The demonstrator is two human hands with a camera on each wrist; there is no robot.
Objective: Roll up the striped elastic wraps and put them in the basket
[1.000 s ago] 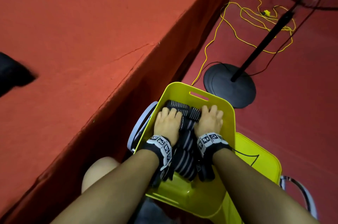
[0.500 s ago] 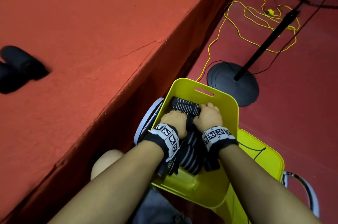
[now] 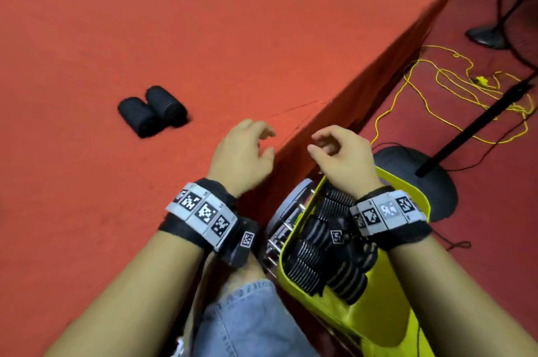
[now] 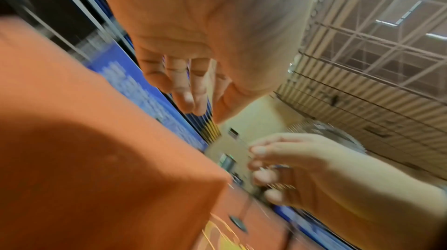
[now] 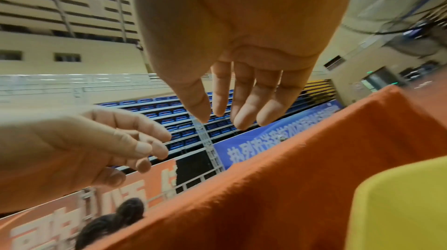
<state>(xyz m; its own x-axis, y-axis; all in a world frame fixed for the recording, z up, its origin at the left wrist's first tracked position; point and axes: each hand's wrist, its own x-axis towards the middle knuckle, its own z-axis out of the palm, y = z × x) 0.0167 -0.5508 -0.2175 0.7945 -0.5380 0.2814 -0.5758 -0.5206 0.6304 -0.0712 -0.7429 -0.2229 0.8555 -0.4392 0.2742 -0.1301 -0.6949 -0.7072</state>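
Two dark rolled wraps (image 3: 152, 111) lie touching, left of centre in our head view, on the red platform (image 3: 87, 36); several striped rolls (image 3: 302, 266) fill the yellow basket (image 3: 387, 324) at lower right. Our left hand (image 3: 243, 152) and right hand (image 3: 342, 157) hover empty, fingers loosely curled. Both wrist views show relaxed fingers (image 4: 186, 89) (image 5: 244, 105).

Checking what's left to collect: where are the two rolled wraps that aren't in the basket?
Head view: the two rolled wraps lie side by side, touching, on the red platform, ahead and left of the left hand.
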